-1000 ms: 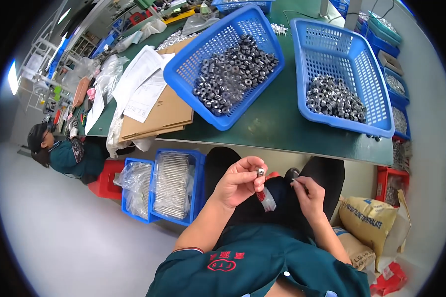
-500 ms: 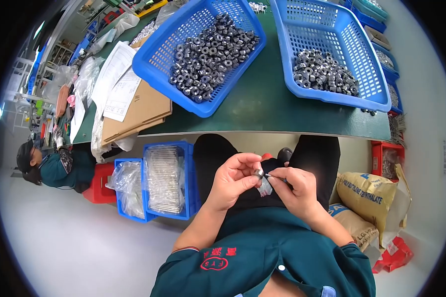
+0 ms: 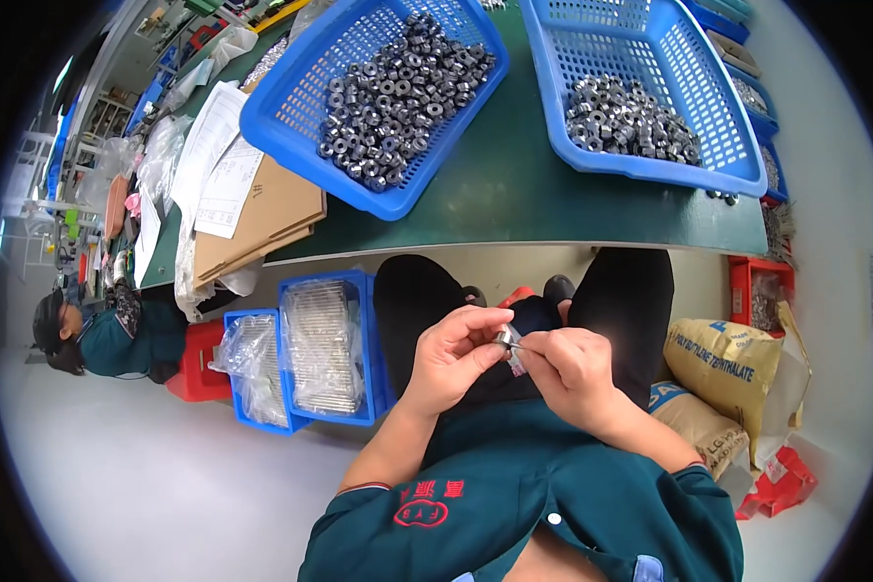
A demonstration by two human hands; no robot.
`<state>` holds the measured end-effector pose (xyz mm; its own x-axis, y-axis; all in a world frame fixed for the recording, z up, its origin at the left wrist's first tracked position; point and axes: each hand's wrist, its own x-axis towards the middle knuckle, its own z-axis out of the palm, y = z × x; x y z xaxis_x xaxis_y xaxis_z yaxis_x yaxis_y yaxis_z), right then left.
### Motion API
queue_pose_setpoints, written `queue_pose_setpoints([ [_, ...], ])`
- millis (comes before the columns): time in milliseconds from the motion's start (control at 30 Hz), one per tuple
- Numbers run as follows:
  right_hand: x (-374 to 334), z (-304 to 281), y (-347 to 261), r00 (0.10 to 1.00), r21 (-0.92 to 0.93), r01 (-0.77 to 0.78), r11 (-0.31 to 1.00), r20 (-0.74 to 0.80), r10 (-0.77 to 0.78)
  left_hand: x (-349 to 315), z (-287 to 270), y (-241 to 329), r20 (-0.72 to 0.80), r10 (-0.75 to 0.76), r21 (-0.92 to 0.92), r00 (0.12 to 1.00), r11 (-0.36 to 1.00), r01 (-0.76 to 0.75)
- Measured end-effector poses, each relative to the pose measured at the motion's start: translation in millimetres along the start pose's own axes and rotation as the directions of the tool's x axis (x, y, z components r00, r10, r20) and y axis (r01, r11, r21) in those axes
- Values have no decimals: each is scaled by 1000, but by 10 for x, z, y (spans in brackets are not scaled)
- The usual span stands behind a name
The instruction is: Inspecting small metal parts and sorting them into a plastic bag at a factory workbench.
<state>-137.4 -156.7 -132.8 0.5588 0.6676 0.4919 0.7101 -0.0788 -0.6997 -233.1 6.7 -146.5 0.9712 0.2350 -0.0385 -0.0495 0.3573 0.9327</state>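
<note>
Over my lap, my left hand (image 3: 443, 361) pinches a small metal ring-shaped part (image 3: 503, 339) between thumb and fingers. My right hand (image 3: 572, 371) is closed on a thin dark pin-like tool (image 3: 517, 346), its tip at the ring part; its exact kind is too small to tell. A small pale, shiny scrap (image 3: 515, 364) shows just below the fingertips, partly hidden. Similar metal rings (image 3: 403, 102) fill part of the left blue basket (image 3: 359, 198). Another heap of metal parts (image 3: 623, 124) lies in the right blue basket (image 3: 650, 169).
Both baskets stand on a green table (image 3: 475, 199). Cardboard (image 3: 267, 218) and papers (image 3: 228, 189) lie at its left. Beneath are blue crates (image 3: 371, 339) of bagged parts. Sacks (image 3: 723, 364) and a red bin (image 3: 742, 291) stand at right. Another person (image 3: 116, 335) works at far left.
The view has shifted slightly, so the baskets sit a little higher. Both hands stay together at the ring part; my right fingers are drawn in a little more around the thin tool.
</note>
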Motion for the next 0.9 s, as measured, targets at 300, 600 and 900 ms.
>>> queue_pose_setpoints([
  [300,-61,14,88,536,680,-729,-84,642,549,45,-41,-40,76,138,415,987,896,-157],
  [600,-32,-13,32,689,532,-705,469,358,630,31,-93,-194,-26,-236,-592,971,787,175],
  [900,-24,31,-43,819,513,-570,643,292,493,3,-41,-143,-8,-255,-581,967,788,203],
])
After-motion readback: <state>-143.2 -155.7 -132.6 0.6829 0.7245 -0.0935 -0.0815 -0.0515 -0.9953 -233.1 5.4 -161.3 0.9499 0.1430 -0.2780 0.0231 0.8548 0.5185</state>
